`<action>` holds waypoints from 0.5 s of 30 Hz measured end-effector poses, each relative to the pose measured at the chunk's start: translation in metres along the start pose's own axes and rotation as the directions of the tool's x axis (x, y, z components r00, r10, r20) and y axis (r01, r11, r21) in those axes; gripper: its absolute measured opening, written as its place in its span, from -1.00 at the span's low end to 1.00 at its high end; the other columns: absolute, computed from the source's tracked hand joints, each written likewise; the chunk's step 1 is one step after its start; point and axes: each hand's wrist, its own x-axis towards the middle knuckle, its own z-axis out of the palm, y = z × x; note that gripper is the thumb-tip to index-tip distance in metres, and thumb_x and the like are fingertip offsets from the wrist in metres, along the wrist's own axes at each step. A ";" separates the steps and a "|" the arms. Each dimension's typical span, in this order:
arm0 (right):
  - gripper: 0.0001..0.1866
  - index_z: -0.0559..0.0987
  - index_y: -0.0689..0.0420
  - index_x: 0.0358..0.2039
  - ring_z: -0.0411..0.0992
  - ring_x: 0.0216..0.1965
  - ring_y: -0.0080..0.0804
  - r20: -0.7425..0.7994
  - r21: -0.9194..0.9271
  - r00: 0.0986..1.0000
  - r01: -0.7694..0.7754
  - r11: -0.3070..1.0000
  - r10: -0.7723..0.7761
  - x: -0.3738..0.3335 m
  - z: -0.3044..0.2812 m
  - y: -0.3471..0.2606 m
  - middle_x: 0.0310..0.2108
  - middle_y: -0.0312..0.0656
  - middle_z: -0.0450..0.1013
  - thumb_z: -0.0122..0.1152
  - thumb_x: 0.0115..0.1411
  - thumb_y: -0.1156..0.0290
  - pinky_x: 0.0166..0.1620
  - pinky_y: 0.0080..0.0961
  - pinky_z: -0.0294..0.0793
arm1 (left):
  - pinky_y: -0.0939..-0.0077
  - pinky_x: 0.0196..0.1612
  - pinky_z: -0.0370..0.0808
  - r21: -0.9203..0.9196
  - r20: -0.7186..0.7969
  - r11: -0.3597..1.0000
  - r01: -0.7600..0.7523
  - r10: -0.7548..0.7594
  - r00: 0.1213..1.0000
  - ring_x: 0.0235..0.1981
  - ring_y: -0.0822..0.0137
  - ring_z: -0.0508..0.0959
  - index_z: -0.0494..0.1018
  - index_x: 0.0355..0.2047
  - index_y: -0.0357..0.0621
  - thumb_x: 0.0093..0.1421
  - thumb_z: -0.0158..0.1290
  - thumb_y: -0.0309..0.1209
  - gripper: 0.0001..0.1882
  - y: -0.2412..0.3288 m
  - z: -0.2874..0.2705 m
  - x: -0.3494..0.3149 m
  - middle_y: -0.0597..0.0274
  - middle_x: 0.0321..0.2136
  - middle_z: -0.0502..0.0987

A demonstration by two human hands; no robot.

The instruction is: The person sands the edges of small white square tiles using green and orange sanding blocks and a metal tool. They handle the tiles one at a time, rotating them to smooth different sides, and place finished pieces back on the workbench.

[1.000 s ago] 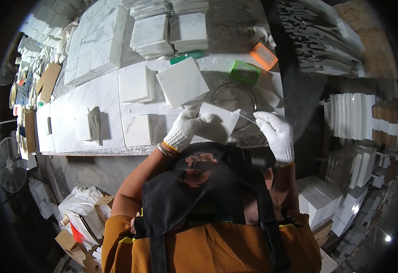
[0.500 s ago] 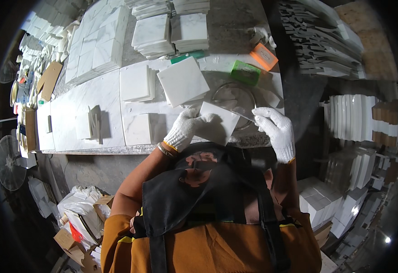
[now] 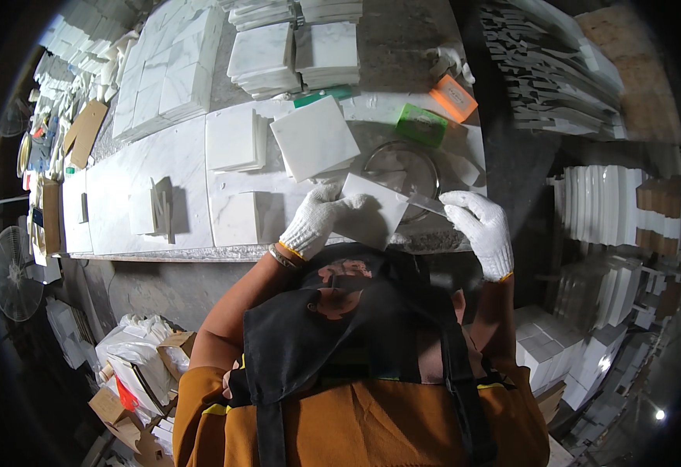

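Observation:
My left hand point(image 3: 315, 219), in a white knit glove, is closed on the left edge of a white square marble tile point(image 3: 373, 208), thumb on top. The tile is tilted at the table's front edge. In my right hand point(image 3: 480, 229), also gloved, a thin flat metal blade point(image 3: 427, 204) is pinched. Its tip points left and meets or overlaps the tile's right edge; which one I cannot tell. Behind it lies a round metal dish point(image 3: 436, 177). A larger tile point(image 3: 315, 138) rests askew beyond my left hand.
Tile stacks point(image 3: 235, 140) stand on the table left of centre, with taller ones point(image 3: 261, 58) farther back. Green point(image 3: 421, 124) and orange point(image 3: 454, 98) blocks lie at the back right. Slabs point(image 3: 601, 204) line the right side. A fan point(image 3: 17, 272) stands far left.
My right hand has shifted slightly right and toward me. The blade has turned, so more of its flat face shows. My left hand and the tile have hardly moved.

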 end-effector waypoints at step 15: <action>-0.80 0.66 0.25 -0.17 0.48 -0.37 -0.63 0.010 0.038 0.998 0.056 0.998 -0.057 0.010 0.010 0.001 -0.31 -0.27 0.55 0.22 0.19 0.52 -0.32 -0.69 0.44 | 0.57 -0.16 0.47 0.015 -0.013 0.999 0.036 -0.036 0.999 -0.26 0.49 0.54 0.51 -0.09 -0.33 0.31 0.04 -0.42 -0.76 0.004 0.001 -0.001 0.23 -0.25 0.61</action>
